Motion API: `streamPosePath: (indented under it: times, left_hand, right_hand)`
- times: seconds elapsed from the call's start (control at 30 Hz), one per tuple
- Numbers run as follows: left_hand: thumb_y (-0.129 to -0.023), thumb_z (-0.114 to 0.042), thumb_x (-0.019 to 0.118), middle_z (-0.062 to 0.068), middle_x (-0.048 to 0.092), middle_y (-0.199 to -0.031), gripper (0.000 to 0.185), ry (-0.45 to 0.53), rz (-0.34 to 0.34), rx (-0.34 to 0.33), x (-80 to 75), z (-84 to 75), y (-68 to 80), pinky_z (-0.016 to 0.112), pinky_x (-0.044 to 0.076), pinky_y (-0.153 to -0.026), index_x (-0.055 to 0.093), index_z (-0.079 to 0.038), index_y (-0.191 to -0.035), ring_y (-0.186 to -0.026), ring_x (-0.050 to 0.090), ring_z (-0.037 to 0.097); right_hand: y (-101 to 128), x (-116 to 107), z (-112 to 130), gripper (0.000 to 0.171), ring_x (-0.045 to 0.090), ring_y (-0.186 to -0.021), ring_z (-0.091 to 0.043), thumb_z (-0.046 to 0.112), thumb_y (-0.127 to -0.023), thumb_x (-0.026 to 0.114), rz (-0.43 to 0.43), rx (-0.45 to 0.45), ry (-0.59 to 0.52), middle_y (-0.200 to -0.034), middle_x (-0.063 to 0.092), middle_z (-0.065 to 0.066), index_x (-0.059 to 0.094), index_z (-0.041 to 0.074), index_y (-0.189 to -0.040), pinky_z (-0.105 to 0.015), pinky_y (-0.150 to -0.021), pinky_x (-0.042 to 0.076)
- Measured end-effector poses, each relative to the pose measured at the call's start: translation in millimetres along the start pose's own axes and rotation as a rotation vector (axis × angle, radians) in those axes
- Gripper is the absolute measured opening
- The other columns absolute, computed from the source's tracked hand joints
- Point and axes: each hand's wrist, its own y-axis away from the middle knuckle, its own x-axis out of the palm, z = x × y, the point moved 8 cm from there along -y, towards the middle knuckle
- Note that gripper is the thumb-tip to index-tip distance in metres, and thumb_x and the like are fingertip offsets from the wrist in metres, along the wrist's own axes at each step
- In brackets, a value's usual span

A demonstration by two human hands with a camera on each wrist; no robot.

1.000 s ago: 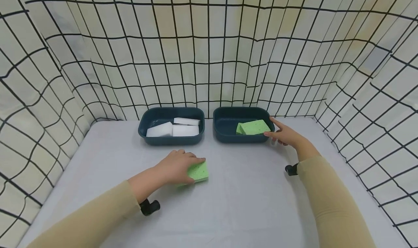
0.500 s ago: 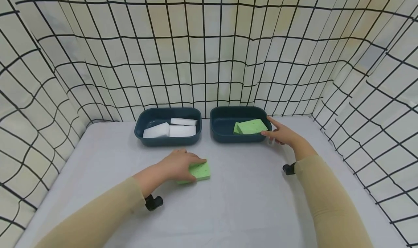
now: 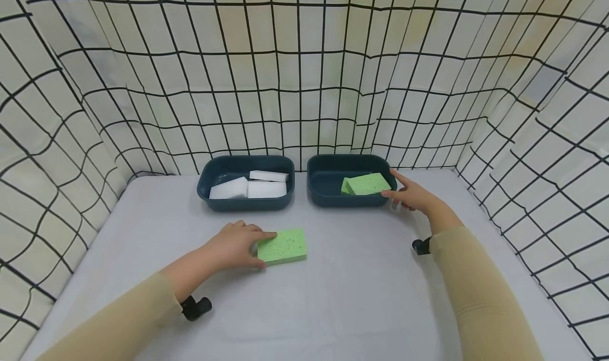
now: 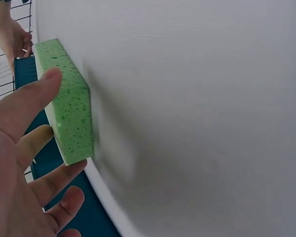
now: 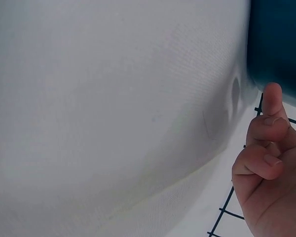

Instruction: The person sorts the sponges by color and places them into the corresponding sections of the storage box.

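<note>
On the white-covered table lies a light green sponge (image 3: pixel 282 246). My left hand (image 3: pixel 234 246) is at its left end, index finger by the far edge and thumb by the near edge. In the left wrist view, the thumb overlaps the sponge (image 4: pixel 71 108) and the other fingers are spread around its end. My right hand (image 3: pixel 413 194) holds the right end of a dark teal bin (image 3: pixel 349 200), thumb and index finger at its rim. Its other fingers are curled below, as the right wrist view shows. Green sponges (image 3: pixel 367 184) lie in that bin, one overlapping another.
A second teal bin (image 3: pixel 245 204) stands left of the first, with several white foam blocks (image 3: pixel 266 190) inside. Black wire grid panels (image 3: pixel 300 86) backed by white cloth rise behind and along both sides of the table (image 3: pixel 333 308).
My left hand has slid left off the top of the sponge, uncovering more of it, while the sponge stays put. My right hand remains at the bin's end.
</note>
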Motion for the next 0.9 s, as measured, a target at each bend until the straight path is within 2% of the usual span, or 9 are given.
streamPosePath:
  times: [0.17, 0.4, 0.53, 0.63, 0.73, 0.87, 0.9]
  left_hand:
    - [-0.073, -0.052, 0.084, 0.001, 0.065, -0.127, 0.073, 0.003, -0.037, -0.009, 0.6, 6.0, 5.9, 0.049, 0.045, -0.092, 0.061, -0.027, -0.138, -0.11, 0.056, 0.027]
    - [-0.074, -0.047, 0.085, 0.001, 0.065, -0.129, 0.071, 0.077, -0.043, -0.019, 0.8, 7.3, 8.5, 0.045, 0.044, -0.089, 0.061, -0.025, -0.138, -0.105, 0.055, 0.024]
    - [-0.077, -0.046, 0.083, 0.003, 0.064, -0.131, 0.067, 0.094, -0.062, -0.011, -2.3, 8.2, 7.2, 0.047, 0.043, -0.093, 0.062, -0.025, -0.137, -0.109, 0.055, 0.026]
    - [-0.08, -0.047, 0.08, 0.006, 0.061, -0.135, 0.066, 0.102, -0.103, -0.004, -8.6, 9.5, 4.4, 0.053, 0.039, -0.104, 0.061, -0.024, -0.138, -0.119, 0.054, 0.032]
    - [-0.082, -0.049, 0.078, 0.007, 0.058, -0.139, 0.067, 0.118, -0.159, -0.017, -17.1, 11.6, 0.3, 0.054, 0.037, -0.106, 0.058, -0.026, -0.141, -0.121, 0.053, 0.032]
    - [-0.083, -0.051, 0.076, 0.006, 0.055, -0.143, 0.068, 0.15, -0.234, -0.054, -29.5, 12.3, -6.6, 0.051, 0.04, -0.098, 0.055, -0.029, -0.144, -0.114, 0.051, 0.03]
    - [-0.083, -0.051, 0.076, 0.006, 0.055, -0.143, 0.068, 0.16, -0.252, -0.061, -32.5, 11.7, -8.4, 0.052, 0.039, -0.099, 0.055, -0.03, -0.144, -0.115, 0.05, 0.031]
  right_hand:
    - [-2, 0, 0, 0.106, 0.045, -0.064, -0.019, 0.068, -0.083, 0.066, -0.001, 0.0, 0.0, -0.098, 0.066, -0.012, 0.0, 0.038, -0.159, -0.029, -0.056, 0.035]
    - [-2, 1, -2, 0.106, 0.046, -0.064, -0.02, 0.069, -0.082, 0.066, -0.004, 0.0, -0.003, -0.097, 0.066, -0.011, 0.0, 0.039, -0.159, -0.029, -0.056, 0.037]
    - [-1, 1, -2, 0.105, 0.044, -0.063, -0.02, 0.068, -0.082, 0.067, -0.002, -0.002, -0.018, -0.098, 0.066, -0.012, 0.001, 0.04, -0.159, -0.03, -0.056, 0.037]
    - [-1, 1, -2, 0.105, 0.044, -0.062, -0.019, 0.068, -0.082, 0.067, -0.002, 0.001, -0.021, -0.099, 0.065, -0.013, 0.001, 0.04, -0.159, -0.03, -0.057, 0.037]
    - [-1, 1, -2, 0.105, 0.044, -0.062, -0.019, 0.068, -0.082, 0.067, -0.003, 0.005, -0.017, -0.099, 0.065, -0.012, 0.001, 0.041, -0.159, -0.03, -0.058, 0.037]
    - [-1, 1, -1, 0.105, 0.043, -0.062, -0.019, 0.068, -0.082, 0.067, -0.003, 0.004, -0.013, -0.098, 0.066, -0.012, 0.0, 0.04, -0.159, -0.03, -0.057, 0.037]
    - [0, 1, -1, 0.105, 0.043, -0.062, -0.018, 0.068, -0.082, 0.067, -0.001, 0.003, -0.014, -0.098, 0.066, -0.012, 0.0, 0.04, -0.159, -0.03, -0.057, 0.037]
